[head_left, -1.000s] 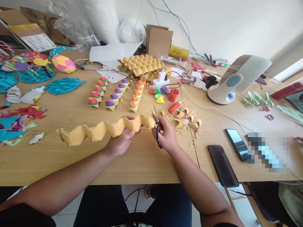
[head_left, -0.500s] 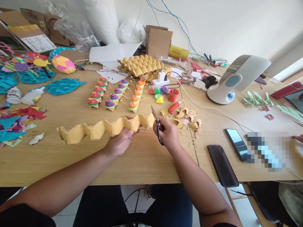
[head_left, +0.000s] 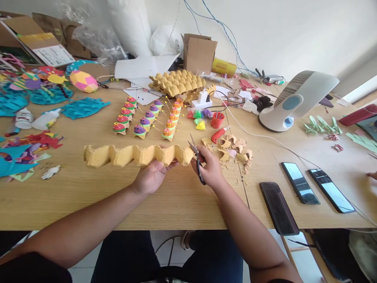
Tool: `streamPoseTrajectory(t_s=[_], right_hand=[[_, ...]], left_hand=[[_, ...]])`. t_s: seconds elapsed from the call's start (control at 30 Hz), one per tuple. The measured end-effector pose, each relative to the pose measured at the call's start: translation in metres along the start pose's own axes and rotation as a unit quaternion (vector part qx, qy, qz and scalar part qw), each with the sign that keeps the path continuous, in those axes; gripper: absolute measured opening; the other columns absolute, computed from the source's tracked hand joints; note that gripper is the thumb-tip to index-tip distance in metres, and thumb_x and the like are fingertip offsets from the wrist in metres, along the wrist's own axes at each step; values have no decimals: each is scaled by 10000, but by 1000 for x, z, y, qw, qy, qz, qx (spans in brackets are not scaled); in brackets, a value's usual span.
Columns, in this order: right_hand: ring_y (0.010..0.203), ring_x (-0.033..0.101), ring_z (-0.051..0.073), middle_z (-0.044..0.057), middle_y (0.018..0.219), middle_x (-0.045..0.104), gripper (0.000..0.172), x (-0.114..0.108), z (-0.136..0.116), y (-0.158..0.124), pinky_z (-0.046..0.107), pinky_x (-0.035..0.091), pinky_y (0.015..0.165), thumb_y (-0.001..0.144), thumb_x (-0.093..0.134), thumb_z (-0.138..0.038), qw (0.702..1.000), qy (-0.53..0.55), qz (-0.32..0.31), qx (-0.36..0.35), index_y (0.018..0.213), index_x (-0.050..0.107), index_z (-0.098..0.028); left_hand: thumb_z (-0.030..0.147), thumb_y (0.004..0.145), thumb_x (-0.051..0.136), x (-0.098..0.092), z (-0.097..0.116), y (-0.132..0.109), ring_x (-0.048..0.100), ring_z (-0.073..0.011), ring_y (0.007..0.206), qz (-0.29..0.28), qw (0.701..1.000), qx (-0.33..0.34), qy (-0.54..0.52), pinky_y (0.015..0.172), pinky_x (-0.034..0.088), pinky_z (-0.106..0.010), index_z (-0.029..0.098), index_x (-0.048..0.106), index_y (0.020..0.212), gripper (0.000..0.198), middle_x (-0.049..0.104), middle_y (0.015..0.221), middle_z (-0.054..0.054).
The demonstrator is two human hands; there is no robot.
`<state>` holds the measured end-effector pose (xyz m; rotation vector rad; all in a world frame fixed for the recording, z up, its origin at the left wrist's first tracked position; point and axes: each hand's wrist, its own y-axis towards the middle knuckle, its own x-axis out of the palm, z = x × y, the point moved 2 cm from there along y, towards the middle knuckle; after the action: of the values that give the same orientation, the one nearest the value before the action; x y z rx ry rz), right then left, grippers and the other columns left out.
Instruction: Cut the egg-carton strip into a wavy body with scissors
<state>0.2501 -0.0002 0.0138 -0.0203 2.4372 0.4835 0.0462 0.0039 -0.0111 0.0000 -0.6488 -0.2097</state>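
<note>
A long strip of yellow egg carton (head_left: 123,155) is held up level above the table by my left hand (head_left: 150,177), thumb in front and fingers behind. My right hand (head_left: 211,167) grips a pair of black-handled scissors (head_left: 200,169). Their blades are parted a little and lie at the strip's right end; whether they touch it I cannot tell. Behind the strip stand three rows of painted carton cups: red ones (head_left: 120,118), purple ones (head_left: 145,121) and orange ones (head_left: 172,120), with pins stuck in them.
Carton scraps (head_left: 235,147) and a red utility knife (head_left: 219,134) lie right of the scissors. Farther back are a yellow egg tray (head_left: 179,81), a power strip (head_left: 202,103) and a red cup (head_left: 217,120). A white fan (head_left: 294,102) and several phones (head_left: 279,207) stand or lie rightward.
The carton strip has swung to a more level position, its left end rising and moving right. The scissors stay at its right end. The view has shifted slightly.
</note>
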Motion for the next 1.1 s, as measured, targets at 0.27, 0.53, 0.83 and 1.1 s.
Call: streamPoseTrajectory(t_s=[0.27, 0.53, 0.83, 1.1], right_hand=[[626, 455, 145, -30, 676, 470, 162, -4, 1, 0, 263, 344, 599, 899, 585, -360, 1000, 9, -25, -10, 964, 649, -226], [600, 465, 126, -29, 661, 532, 167, -2, 7, 0, 254, 359, 589, 885, 631, -385, 999, 25, -7, 27, 902, 664, -222], [624, 527, 139, -17, 721, 570, 395, -1, 4, 3, 268, 448, 588, 902, 581, -597, 957, 268, 29, 109, 1056, 570, -234], [657, 497, 137, -26, 782, 501, 483, 14, 18, 3, 262, 442, 592, 794, 693, -571, 911, 379, -79, 138, 1098, 515, -240]], left_hand=[[400, 729, 772, 1, 4, 1, 666, -302, 1204, 12, 1000, -1, 22, 948, 618, -470, 336, 653, 1215, 505, 762, 1122, -23], [350, 734, 749, -4, 2, 2, 691, -270, 1132, 7, 1000, 15, 7, 944, 604, -443, 314, 650, 1226, 503, 761, 1124, -18], [316, 738, 787, -7, -2, 1, 677, -297, 1108, -44, 997, 3, 58, 969, 578, -488, 251, 660, 1172, 457, 738, 1072, -44], [331, 792, 817, -6, -6, 0, 699, -285, 1010, -66, 986, -7, 154, 912, 582, -428, 228, 704, 1102, 345, 730, 1011, -58]])
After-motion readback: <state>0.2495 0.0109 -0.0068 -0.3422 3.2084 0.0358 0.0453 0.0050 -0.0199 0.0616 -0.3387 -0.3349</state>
